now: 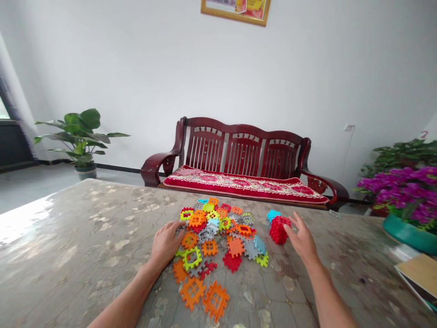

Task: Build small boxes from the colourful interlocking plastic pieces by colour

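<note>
At right, the right hand's [302, 239] spread, empty fingers [301, 222] could nudge the red stack [278, 231] over; left hand's [165, 243] grip unclear.

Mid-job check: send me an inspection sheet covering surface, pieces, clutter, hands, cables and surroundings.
Surface: table, patterned, glossy at the far left.
Pieces: mixed pile spread loosely, some overlapping; red stack to its right, blue pieces behind that.
Clutter: books at the right edge; flowers beyond.
Hands: left at the pile's left edge, grip unclear; right open beside the red stack.
Cables: thin cord below the wall socket.
Surroundings: bench, plant, framed picture.
</note>
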The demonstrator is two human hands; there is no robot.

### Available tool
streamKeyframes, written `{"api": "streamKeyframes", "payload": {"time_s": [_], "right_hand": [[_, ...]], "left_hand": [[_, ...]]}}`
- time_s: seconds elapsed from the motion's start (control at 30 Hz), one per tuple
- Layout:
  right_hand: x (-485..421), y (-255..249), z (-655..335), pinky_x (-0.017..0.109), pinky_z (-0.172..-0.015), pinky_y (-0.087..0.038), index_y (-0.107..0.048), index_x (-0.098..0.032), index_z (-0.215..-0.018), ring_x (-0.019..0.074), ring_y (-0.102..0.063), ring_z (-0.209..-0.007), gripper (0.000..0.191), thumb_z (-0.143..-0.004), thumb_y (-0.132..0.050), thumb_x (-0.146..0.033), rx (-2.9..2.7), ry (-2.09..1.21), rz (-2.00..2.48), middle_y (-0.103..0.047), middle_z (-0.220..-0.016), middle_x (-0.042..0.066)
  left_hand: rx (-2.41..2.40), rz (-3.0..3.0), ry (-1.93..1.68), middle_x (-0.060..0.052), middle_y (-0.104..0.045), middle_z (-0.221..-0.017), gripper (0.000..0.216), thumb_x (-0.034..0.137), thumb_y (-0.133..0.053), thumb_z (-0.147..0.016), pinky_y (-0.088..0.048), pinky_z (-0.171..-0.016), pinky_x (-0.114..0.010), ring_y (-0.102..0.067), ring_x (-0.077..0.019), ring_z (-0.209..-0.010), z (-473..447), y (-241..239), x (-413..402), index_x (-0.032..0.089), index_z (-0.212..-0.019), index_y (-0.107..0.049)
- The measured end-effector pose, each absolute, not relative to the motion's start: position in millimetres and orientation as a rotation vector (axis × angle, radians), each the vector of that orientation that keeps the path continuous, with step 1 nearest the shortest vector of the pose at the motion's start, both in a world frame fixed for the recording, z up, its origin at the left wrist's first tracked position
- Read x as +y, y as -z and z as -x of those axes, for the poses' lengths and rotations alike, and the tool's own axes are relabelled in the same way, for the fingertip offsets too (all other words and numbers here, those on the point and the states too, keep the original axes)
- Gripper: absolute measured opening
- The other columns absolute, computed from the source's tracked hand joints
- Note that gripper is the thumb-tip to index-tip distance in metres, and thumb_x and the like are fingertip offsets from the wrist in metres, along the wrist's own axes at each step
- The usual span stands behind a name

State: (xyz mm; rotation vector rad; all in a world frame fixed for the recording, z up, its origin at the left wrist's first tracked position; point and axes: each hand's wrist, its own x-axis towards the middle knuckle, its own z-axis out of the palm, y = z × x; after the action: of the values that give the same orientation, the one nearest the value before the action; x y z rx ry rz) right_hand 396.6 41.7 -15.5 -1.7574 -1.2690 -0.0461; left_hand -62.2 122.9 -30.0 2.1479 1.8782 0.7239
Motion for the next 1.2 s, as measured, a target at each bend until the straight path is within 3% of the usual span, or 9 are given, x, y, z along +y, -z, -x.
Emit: {"api": "streamKeyframes", "payload": {"time_s": [0.17, 0.3, 0.47, 0.67, 0.87, 1.03, 1.2], "right_hand": [[39.4, 9.0, -388.2, 0.046, -0.105, -0.039, -0.045, -0.015, -0.138, 0.0286, -0.057, -0.120, 0.073, -0.079, -0.052, -0.057, -1.179, 0.055, 1.663, -0.064, -0.126, 0.017], [37.0, -3.9, -365.6, 0.046, -0.103, -0.042, -0.058, -0.019, -0.126, 0.0270, -0.061, -0.113, 0.055, -0.082, -0.050, -0.051, -1.189, 0.165, 1.591, -0.068, -0.119, 0.013], [43.3, -9.3, -308.0, 0.043, -0.101, -0.045, -0.068, -0.021, -0.109, 0.0243, -0.062, -0.109, 0.035, -0.085, -0.049, -0.038, -1.526, 0.049, 1.532, -0.070, -0.113, 0.009], [69.3, -10.1, -229.4, 0.042, -0.110, -0.036, -0.056, -0.021, -0.132, 0.0212, -0.051, -0.127, 0.045, -0.088, -0.047, -0.025, -1.988, -0.094, 1.562, -0.058, -0.136, 0.008], [91.2, -10.7, -185.7, 0.045, -0.112, -0.029, -0.050, -0.026, -0.139, 0.0250, -0.041, -0.135, 0.047, -0.092, -0.048, -0.032, -2.268, -0.086, 1.660, -0.048, -0.146, 0.008], [82.9, -13.6, -183.4, 0.041, -0.106, -0.034, -0.061, -0.033, -0.127, 0.0235, -0.051, -0.124, 0.038, -0.090, -0.053, -0.040, -2.319, -0.136, 1.620, -0.058, -0.134, 0.005], [100.6, -17.8, -203.4, 0.028, -0.095, -0.041, -0.072, -0.030, -0.102, 0.0164, -0.061, -0.107, 0.031, -0.095, -0.043, -0.038, -2.193, -0.184, 1.644, -0.070, -0.114, -0.001]], "left_hand": [[1.888, -2.139, -0.728, -0.002, -0.067, -0.122, 0.036, 0.030, -0.045, -0.085, -0.041, -0.101, -0.034, -0.060, -0.0213, -0.113, 62.4, 30.2, 123.2, 0.029, -0.114, -0.066], [1.878, -2.129, -0.722, -0.003, -0.066, -0.124, 0.037, 0.030, -0.045, -0.085, -0.039, -0.103, -0.036, -0.059, -0.0222, -0.116, 61.8, 30.2, 123.0, 0.029, -0.116, -0.066], [1.829, -2.145, -0.751, -0.001, -0.066, -0.123, 0.037, 0.029, -0.047, -0.084, -0.037, -0.104, -0.036, -0.058, -0.0212, -0.116, 60.8, 31.7, 121.8, 0.031, -0.116, -0.066], [1.762, -2.172, -0.768, -0.002, -0.067, -0.120, 0.034, 0.025, -0.048, -0.083, -0.038, -0.104, -0.037, -0.057, -0.0212, -0.117, 60.3, 30.8, 120.0, 0.030, -0.112, -0.067], [1.734, -2.125, -0.785, -0.001, -0.068, -0.117, 0.034, 0.014, -0.046, -0.078, -0.036, -0.104, -0.035, -0.058, -0.0191, -0.115, 60.4, 27.9, 119.8, 0.028, -0.097, -0.071], [1.734, -2.084, -0.820, 0.000, -0.071, -0.107, 0.035, 0.008, -0.046, -0.072, -0.039, -0.099, -0.029, -0.061, -0.0172, -0.106, 60.1, 28.1, 120.6, 0.025, -0.088, -0.072], [1.764, -1.974, -0.887, -0.001, -0.073, -0.097, 0.035, 0.007, -0.045, -0.072, -0.042, -0.092, -0.027, -0.063, -0.0173, -0.097, 59.2, 27.3, 121.8, 0.023, -0.086, -0.073]]}}
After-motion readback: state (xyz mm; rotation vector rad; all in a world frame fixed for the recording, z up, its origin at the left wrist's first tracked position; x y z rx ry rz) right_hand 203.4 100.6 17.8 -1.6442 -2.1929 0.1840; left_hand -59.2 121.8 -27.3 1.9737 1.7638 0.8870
